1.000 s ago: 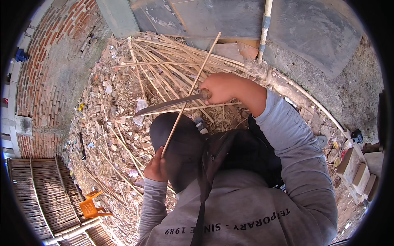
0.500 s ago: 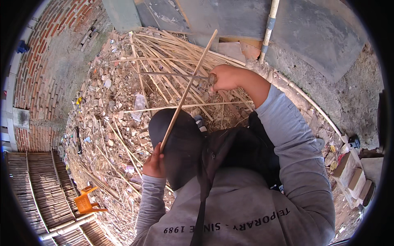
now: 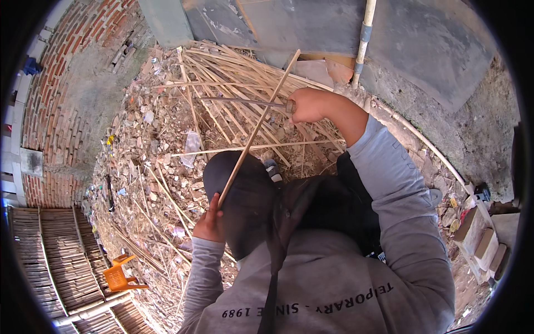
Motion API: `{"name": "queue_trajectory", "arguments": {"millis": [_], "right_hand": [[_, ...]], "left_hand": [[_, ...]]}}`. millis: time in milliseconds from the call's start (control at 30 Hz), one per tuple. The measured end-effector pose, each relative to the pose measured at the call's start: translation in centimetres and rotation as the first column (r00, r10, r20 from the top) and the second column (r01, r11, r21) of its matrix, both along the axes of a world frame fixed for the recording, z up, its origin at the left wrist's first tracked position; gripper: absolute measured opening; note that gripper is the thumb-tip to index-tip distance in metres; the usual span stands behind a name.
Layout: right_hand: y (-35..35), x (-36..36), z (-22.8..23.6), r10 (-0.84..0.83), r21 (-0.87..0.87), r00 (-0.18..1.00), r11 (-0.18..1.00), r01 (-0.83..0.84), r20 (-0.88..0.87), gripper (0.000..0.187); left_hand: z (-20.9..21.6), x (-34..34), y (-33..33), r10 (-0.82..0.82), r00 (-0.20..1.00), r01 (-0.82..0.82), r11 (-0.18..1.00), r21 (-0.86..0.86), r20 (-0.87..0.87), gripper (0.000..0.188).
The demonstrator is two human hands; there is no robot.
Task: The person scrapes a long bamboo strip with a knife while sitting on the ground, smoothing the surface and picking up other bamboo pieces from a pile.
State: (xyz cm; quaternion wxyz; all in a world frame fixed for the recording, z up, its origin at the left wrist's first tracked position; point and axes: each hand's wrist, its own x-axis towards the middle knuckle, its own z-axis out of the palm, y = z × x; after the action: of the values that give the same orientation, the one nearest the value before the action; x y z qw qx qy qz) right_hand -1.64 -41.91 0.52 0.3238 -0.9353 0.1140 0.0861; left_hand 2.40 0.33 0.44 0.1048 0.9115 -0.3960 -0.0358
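Observation:
My left hand [image 3: 208,222] is closed around the near end of a long bamboo strip [image 3: 253,136]. The strip slants up and to the right across my black-trousered knee [image 3: 236,189], its far end over the pile of strips. My right hand [image 3: 311,106] grips the handle of a long, narrow-bladed knife [image 3: 239,102], whose blade points left. Blade and strip cross near my right hand; whether they touch I cannot tell.
Many cut bamboo strips [image 3: 222,72] lie heaped ahead on rubble-strewn ground. Grey panels [image 3: 300,25] and a white pipe [image 3: 364,42] stand behind them. To the left are a brick wall [image 3: 53,106], a bamboo slat panel [image 3: 61,256] and an orange plastic chair [image 3: 117,278].
The bamboo strip's far end has dropped slightly toward me and to the right. The knife has shifted a little to the right. My left hand has hardly moved.

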Motion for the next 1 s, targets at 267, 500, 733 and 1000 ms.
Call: {"name": "queue_trajectory", "arguments": {"millis": [267,500,733,1000], "right_hand": [[0.5,0.1,0.7,0.112,-0.018,0.977,0.993,-0.117,-0.181,0.051],[1.3,0.5,-0.4,0.074,-0.107,0.988,0.99,-0.09,-0.138,0.047],[-0.8,-0.2,-0.2,-0.068,0.155,0.99,0.984,0.087,-0.12,0.041],[2.3,0.0,-0.2,0.21,-0.121,0.977,0.971,-0.206,0.025,0.043]], "left_hand": [[0.1,-0.1,-0.4,-0.007,1.0,0.006,0.999,0.042,0.026,0.064],[1.2,0.0,-0.6,-0.016,1.0,0.016,1.0,-0.023,0.001,0.05],[-0.3,0.4,0.0,-0.022,1.0,0.022,0.999,-0.036,0.0,0.061],[-0.4,0.3,0.1,0.016,1.0,-0.017,0.999,-0.05,-0.022,0.044]]}}
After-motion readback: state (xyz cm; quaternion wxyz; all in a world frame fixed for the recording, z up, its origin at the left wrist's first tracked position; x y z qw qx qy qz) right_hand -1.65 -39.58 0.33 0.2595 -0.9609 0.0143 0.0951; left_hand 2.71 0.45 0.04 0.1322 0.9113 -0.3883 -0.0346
